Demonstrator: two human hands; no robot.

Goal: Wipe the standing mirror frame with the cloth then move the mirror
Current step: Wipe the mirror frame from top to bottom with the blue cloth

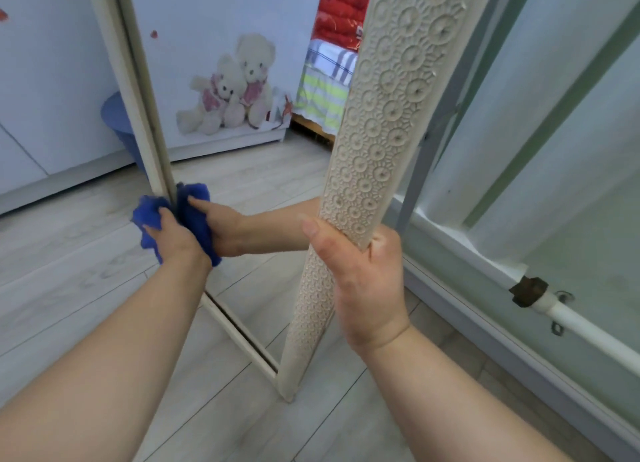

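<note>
The standing mirror [259,191] is upright on the floor [69,288], with its lower right corner close to the pale green wall [571,219] at the floor's right edge. Its right rail [381,132] is broad, cream and embossed with rings. The left rail [138,115] is narrow and plain.

The right hand [360,274] grips the right rail low down, fingers [386,245] wrapped round the back and the thumb laid up the front. The left hand [169,233] has its fingers curled round a bunched blue cloth [149,216] and presses it against the left rail. The glass [214,122] repeats hand and cloth in reflection.

The mirror looks stiff, tall and probably top-heavy, with a breakable pane that should take no load. The two side rails at about this height or a little higher seem the sound places to hold. The embossed relief should give the fingers purchase, while the plain rail is likely slicker. Lifting it clear and keeping it upright seems safer than dragging it, since a corner could catch on the floorboard joints.

The cloth is soft and light and should fold into the ring pattern, where dust likely sits.
</note>
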